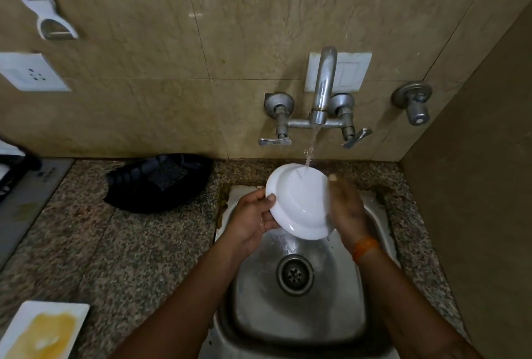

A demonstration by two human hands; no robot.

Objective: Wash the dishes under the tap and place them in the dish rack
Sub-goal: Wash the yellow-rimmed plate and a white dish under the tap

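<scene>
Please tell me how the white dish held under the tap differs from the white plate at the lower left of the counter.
The round dish is held tilted over the sink by the left hand, with the right hand against it; the rectangular plate lies flat on the counter. Water from the tap runs over the round dish and it looks clean; the rectangular plate carries a yellow smear. Both are white.

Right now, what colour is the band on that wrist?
Orange; the band sits on the right wrist, seen in the head view.
</scene>
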